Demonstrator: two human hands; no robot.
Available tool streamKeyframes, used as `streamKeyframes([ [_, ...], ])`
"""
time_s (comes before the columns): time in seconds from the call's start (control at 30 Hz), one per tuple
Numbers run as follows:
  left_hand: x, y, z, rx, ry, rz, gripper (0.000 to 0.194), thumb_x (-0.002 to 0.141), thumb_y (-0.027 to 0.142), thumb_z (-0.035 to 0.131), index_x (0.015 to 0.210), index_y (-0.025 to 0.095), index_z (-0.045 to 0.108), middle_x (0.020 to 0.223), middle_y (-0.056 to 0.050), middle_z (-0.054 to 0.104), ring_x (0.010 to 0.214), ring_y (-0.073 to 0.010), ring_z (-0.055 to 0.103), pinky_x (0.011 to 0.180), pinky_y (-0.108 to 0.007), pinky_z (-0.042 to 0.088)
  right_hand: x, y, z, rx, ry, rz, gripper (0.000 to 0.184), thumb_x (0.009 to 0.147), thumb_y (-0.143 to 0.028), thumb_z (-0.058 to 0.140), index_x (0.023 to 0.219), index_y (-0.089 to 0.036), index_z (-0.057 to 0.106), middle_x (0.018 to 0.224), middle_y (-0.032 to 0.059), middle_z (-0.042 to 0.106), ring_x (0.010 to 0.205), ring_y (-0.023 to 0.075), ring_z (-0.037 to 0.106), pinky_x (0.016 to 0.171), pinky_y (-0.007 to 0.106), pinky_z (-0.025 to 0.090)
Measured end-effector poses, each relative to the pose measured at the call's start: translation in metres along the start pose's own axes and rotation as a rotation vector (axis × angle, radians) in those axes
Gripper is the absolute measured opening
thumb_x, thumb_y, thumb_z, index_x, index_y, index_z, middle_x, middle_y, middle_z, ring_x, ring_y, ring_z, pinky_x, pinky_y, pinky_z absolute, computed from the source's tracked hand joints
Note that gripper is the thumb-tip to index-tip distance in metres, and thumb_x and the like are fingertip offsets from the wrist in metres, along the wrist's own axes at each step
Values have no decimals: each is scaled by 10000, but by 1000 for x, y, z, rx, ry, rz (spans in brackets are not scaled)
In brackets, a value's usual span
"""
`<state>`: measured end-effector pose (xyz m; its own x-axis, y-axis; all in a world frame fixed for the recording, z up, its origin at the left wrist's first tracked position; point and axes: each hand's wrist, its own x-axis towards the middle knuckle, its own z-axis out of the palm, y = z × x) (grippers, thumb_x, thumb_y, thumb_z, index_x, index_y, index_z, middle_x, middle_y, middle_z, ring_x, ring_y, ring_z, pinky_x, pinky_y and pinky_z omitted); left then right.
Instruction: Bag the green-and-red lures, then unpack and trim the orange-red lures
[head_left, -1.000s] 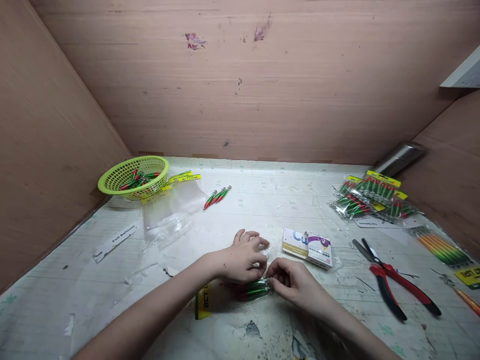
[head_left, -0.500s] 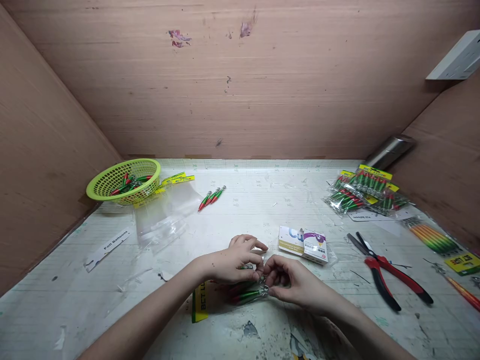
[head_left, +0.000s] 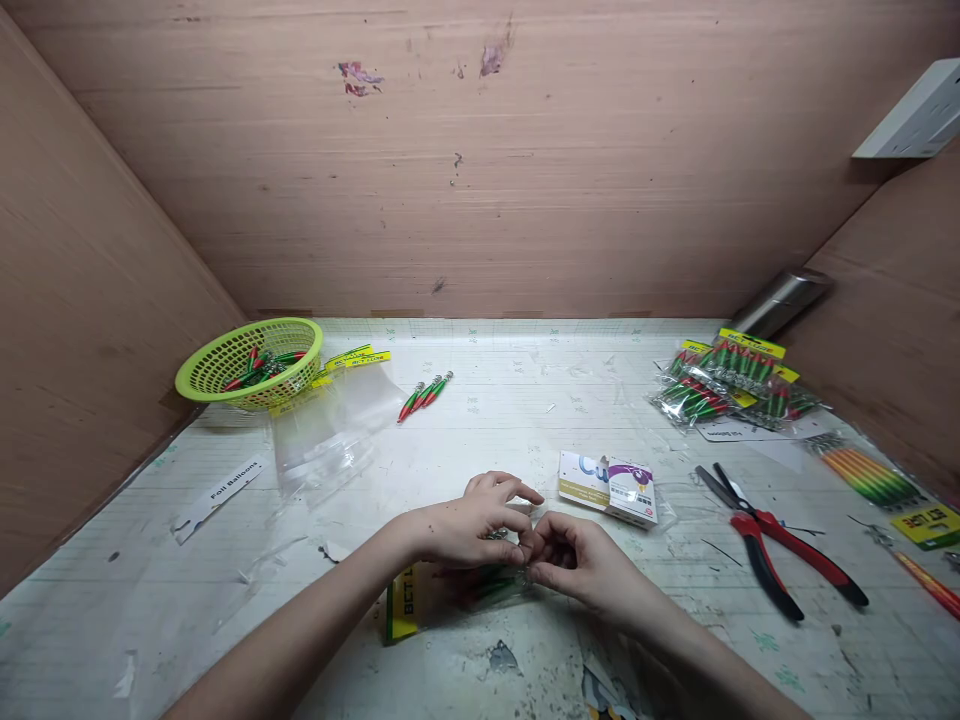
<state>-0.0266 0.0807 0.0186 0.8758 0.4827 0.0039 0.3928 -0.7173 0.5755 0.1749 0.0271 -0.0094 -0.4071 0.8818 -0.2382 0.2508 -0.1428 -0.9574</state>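
Note:
My left hand (head_left: pixel 469 525) and my right hand (head_left: pixel 581 565) meet at the near middle of the table, fingertips touching. Between them lies a clear plastic packet (head_left: pixel 480 590) with a yellow header card (head_left: pixel 403 605), holding several green and red fishing floats. Both hands pinch the packet's right end, where small metal rings of the floats show. The left hand covers most of the packet's upper side.
A green basket (head_left: pixel 251 362) with floats stands far left, empty clear bags (head_left: pixel 330 425) beside it. Three loose floats (head_left: pixel 424 395) lie mid-table. A small white box (head_left: pixel 609 488), red pliers (head_left: pixel 780 550) and filled packets (head_left: pixel 731 385) sit to the right. Wooden walls enclose the table.
The view tilted up slightly. My hands have closed together over the packet's right end, and the floats are now more hidden under my left hand.

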Motion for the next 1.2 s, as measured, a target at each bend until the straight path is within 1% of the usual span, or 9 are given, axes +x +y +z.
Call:
streamKeyframes([
  [0.2,-3,4,8,63,92,-29,62,853,218,649,891,262,670,1307,-34,569,1272,-261,444,1033,-479,406,-15,-3,1,-283,26,-47,84,787,-248,618,729,-189,605,672,-9,586,646,150,517,591,264,382],
  [0.33,-23,22,25,181,456,-243,351,879,253,572,1225,215,523,1357,-161,501,1269,-296,426,994,-538,423,-16,-5,-17,-502,138,-243,131,897,-223,485,834,-198,597,756,27,590,676,172,549,613,290,435],
  [0.4,-30,36,45,284,609,-312,394,872,287,565,1246,183,501,1312,-184,522,1227,-327,440,946,-541,442,-7,-7,-23,-631,185,-370,159,893,-160,448,925,-189,602,868,71,582,788,207,565,698,339,472],
  [0.5,-25,54,83,536,638,-129,270,860,265,579,1108,162,601,1081,-119,635,1027,-270,528,877,-424,447,16,-16,-20,-752,95,-360,186,817,-94,504,952,-174,605,978,113,564,944,264,514,814,430,457],
  [0.63,0,65,110,809,696,76,200,892,120,481,903,123,680,904,-66,650,921,-204,535,866,-352,403,36,-30,-13,-739,9,-229,147,741,-97,572,666,-204,505,854,77,563,890,257,488,814,434,427],
  [0.73,5,65,83,779,769,78,225,889,90,483,759,145,658,825,-45,645,871,-195,545,806,-345,412,33,-37,-24,-658,50,-144,180,760,-135,528,642,-223,423,710,30,539,732,204,511,689,365,437],
  [0.87,-10,57,8,455,856,-123,119,849,133,575,753,174,632,783,-26,645,794,-200,544,714,-342,443,21,-58,-46,-426,69,-35,61,830,-280,462,825,-228,431,580,-39,560,514,130,514,509,250,397],
  [0.97,-13,48,-40,187,846,-195,96,841,146,581,773,184,637,800,-18,628,773,-168,563,700,-308,478,22,-86,-53,-102,95,-10,239,753,-385,577,888,-214,478,558,-47,587,448,92,472,456,211,336],
  [1.2,6,40,-83,147,945,-185,121,813,83,569,745,173,613,776,10,599,598,-88,516,566,-214,424,45,-133,-52,104,294,-78,280,630,-297,675,822,-210,490,484,-40,606,386,70,424,414,194,271],
])
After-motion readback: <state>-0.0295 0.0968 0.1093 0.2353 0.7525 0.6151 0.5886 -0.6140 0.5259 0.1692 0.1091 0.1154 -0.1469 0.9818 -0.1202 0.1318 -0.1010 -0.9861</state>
